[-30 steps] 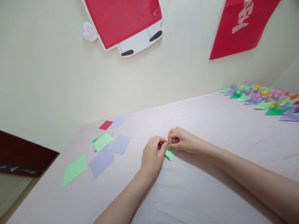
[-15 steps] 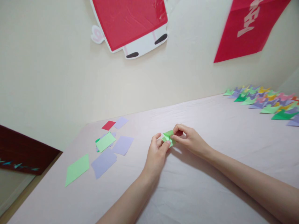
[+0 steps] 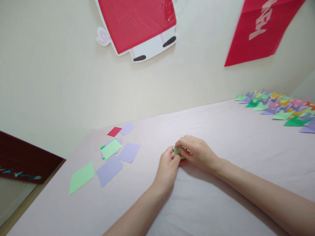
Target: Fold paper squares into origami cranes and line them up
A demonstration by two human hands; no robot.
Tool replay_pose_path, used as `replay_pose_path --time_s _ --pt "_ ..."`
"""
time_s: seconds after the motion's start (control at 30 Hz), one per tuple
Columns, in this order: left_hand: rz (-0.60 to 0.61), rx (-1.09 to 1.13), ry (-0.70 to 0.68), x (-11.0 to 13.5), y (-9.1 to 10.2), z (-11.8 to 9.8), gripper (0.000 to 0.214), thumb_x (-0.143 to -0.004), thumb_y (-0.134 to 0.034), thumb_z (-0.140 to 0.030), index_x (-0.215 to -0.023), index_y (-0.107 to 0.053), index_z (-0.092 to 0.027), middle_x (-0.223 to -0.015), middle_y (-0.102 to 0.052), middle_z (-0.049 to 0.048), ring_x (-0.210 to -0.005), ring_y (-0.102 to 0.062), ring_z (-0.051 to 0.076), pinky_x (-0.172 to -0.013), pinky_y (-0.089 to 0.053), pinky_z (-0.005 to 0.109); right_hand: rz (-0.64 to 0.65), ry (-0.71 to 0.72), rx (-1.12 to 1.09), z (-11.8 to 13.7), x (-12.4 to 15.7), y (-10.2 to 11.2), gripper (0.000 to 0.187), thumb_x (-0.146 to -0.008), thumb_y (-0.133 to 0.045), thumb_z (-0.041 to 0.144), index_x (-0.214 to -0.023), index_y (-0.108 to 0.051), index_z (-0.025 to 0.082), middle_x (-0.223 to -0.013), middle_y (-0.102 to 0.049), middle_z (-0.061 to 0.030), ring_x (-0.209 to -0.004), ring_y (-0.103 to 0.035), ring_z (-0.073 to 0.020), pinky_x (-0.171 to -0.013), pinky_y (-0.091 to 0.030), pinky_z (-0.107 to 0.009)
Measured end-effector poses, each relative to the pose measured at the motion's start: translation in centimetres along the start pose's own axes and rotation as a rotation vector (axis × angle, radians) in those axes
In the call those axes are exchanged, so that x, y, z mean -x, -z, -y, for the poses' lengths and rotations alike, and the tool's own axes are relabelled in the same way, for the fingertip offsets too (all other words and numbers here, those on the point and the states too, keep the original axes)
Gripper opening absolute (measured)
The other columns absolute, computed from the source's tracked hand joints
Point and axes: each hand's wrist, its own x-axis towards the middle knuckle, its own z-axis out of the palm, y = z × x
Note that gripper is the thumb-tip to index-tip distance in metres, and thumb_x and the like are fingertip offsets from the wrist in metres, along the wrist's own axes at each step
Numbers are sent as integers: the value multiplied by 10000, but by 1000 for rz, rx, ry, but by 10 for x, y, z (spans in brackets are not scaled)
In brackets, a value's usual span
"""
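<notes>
A small folded piece of light green origami paper (image 3: 176, 150) is held between my two hands over the pale cloth-covered surface (image 3: 157, 131). My left hand (image 3: 168, 164) pinches its near left side, thumb on top. From the right, my right hand (image 3: 195, 151) curls over the paper with thumb and fingers pressed on it. Most of the folded shape is hidden behind my fingers.
To the left lie loose paper squares: light green (image 3: 82, 177), purple (image 3: 109, 171) and red (image 3: 114, 131), some overlapping. At the far right stand rows of folded paper cranes (image 3: 283, 114) in several colours. A wall (image 3: 157, 88) with red hangings rises behind.
My right hand has moved left and closed over the green paper, hiding more of it. The paper's raised flap no longer shows. My left hand has shifted slightly down.
</notes>
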Motion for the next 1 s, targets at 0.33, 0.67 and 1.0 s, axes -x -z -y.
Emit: replay_pose_path --time_s 0.33,0.67,1.0 --pt "16 57 75 -2 4 -8 187 -732 -616 -227 -899 -602 -143 -871 -704 53 -773 -674 158 -678 -539 246 42 -175 -412 3 -1 6 106 -860 -509 207 -817 -605 191 -756 -634 -18 -676 -568 -143 -623 -439 -248" --pt "-30 -173 -93 -1 16 -3 305 -878 -575 -468 -899 -584 -164 -827 -693 36 -734 -677 165 -658 -544 264 -20 -353 -554 6 1 4 94 -862 -537 272 -866 -594 198 -743 -644 0 -621 -603 -136 -587 -470 -247" --pt "-138 -375 -207 4 15 -2 191 -947 -501 -389 -929 -556 -207 -928 -705 33 -831 -672 175 -738 -508 269 -92 -375 -530 11 0 1 116 -861 -592 307 -855 -621 195 -811 -665 -22 -722 -617 -163 -672 -491 -281"
